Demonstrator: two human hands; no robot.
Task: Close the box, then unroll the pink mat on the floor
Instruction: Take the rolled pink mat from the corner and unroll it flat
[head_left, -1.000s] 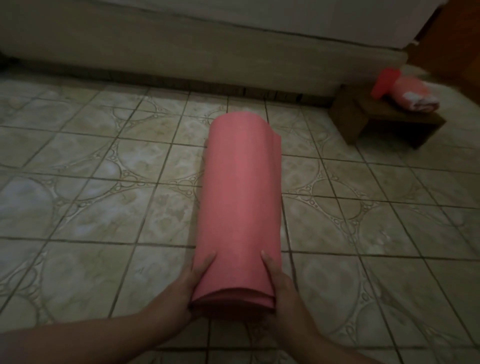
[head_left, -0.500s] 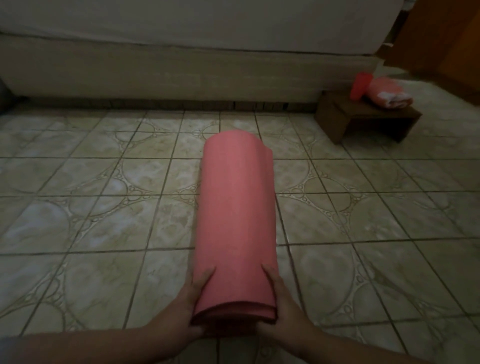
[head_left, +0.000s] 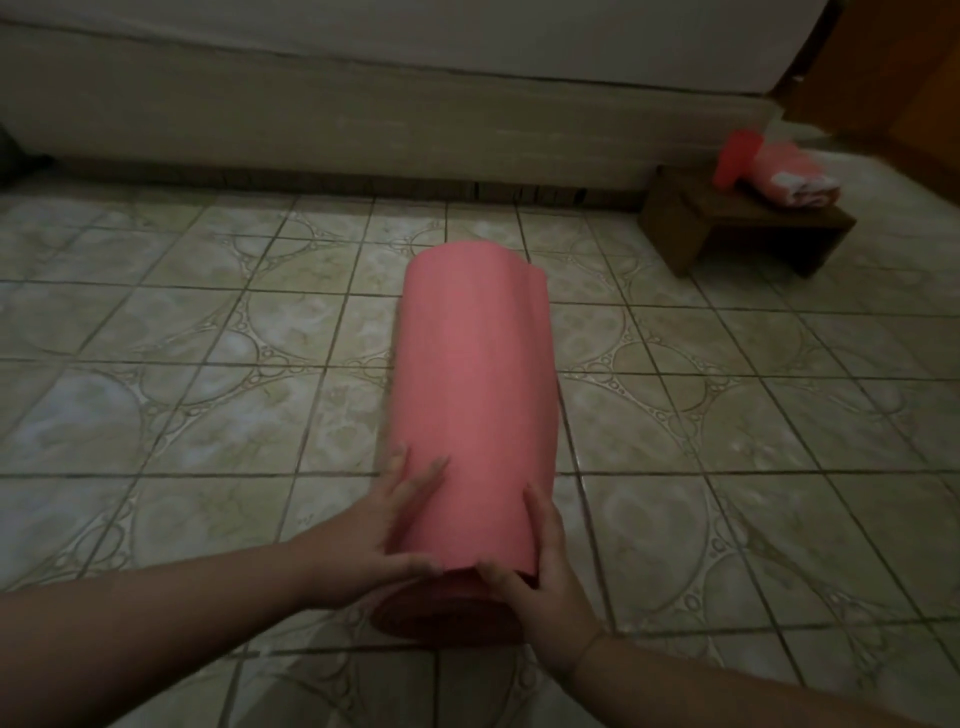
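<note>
- Box not in view; the unrolling step is in hand.
- Mat (head_left: 475, 395) lies rolled mid-floor (head_left: 156, 415).
- Left hand (head_left: 384, 535) rests flat-fingered on the roll; right hand (head_left: 540, 566) pinches its near edge (probably the loose flap).
- Next: free that flap, roll sideways.

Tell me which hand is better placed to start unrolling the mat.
Probably the right hand: its fingers curl on the loose outer edge at the pink mat's near end. The left hand lies flat on its side.
</note>
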